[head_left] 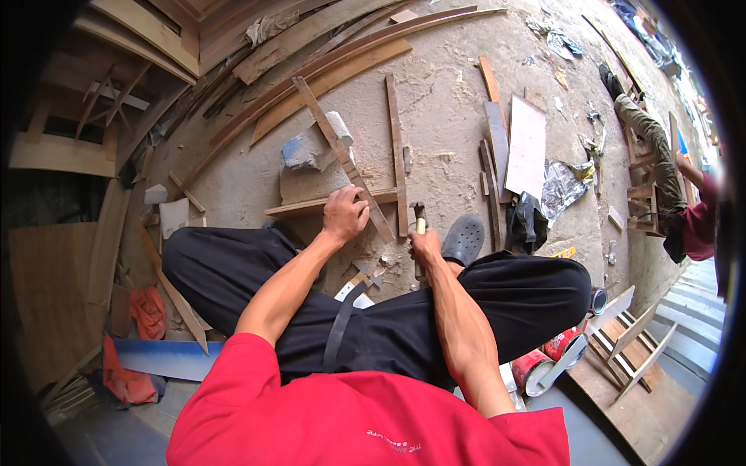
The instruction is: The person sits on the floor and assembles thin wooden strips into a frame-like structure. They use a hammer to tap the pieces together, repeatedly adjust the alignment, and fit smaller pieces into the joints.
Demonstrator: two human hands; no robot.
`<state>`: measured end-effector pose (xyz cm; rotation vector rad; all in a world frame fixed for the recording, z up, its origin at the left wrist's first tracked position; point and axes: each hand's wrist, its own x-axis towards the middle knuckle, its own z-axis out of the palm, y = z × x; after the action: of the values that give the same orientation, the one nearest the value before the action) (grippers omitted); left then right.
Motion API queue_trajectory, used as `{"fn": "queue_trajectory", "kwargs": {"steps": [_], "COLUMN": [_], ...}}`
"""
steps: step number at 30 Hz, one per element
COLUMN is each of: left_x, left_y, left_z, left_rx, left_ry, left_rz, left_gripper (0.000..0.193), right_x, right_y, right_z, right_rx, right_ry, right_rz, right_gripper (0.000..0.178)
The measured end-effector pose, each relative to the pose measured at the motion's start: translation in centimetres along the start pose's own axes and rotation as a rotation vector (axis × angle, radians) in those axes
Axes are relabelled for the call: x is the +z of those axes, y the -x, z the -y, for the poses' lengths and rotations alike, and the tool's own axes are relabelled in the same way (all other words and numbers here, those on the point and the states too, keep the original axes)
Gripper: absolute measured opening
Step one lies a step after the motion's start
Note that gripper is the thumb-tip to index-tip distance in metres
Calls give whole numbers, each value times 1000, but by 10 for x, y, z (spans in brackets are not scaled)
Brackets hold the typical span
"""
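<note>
My left hand [346,213] is closed on a long narrow wooden strip [322,120], near its lower end. The strip slants from far left to near right, across a rough concrete block [311,151] and over a wooden board [299,208] on the floor. My right hand [425,246] grips what looks like a hammer [420,227], with a pale handle and a dark metal head pointing away from me. A second wooden strip [395,144] lies between the hands, farther off. Below them are small metal pieces [371,278] near my lap.
Long boards [334,68] lie at the far left, near wooden furniture [136,31]. To the right are a white panel [526,144], crumpled foil [566,186] and a black bag [527,221]. Red cans [534,369] stand near right. Another person [660,147] sits at far right.
</note>
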<state>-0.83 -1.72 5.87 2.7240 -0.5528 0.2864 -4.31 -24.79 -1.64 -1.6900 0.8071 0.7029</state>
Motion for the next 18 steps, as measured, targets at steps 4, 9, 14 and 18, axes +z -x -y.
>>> {"fn": "queue_trajectory", "kwargs": {"steps": [4,9,14,18], "left_x": [-8,-37,-107,-134], "left_y": [-20,-60,-87,-86], "left_z": [-13,-28,-67,-86], "left_rx": [-460,-741,-717,-596], "left_ry": [393,1079,1591,1754], "left_rz": [-34,50,207,167], "left_gripper": [24,45,56,47], "right_x": [-8,-17,-7,-4], "right_y": [40,93,134,156], "right_z": [54,98,112,115], "right_rx": [-281,-601,-1286,-1348], "right_ry": [-153,-172,-1,75], "right_rz": [0,98,-99,-49], "right_gripper": [15,21,17,20]}}
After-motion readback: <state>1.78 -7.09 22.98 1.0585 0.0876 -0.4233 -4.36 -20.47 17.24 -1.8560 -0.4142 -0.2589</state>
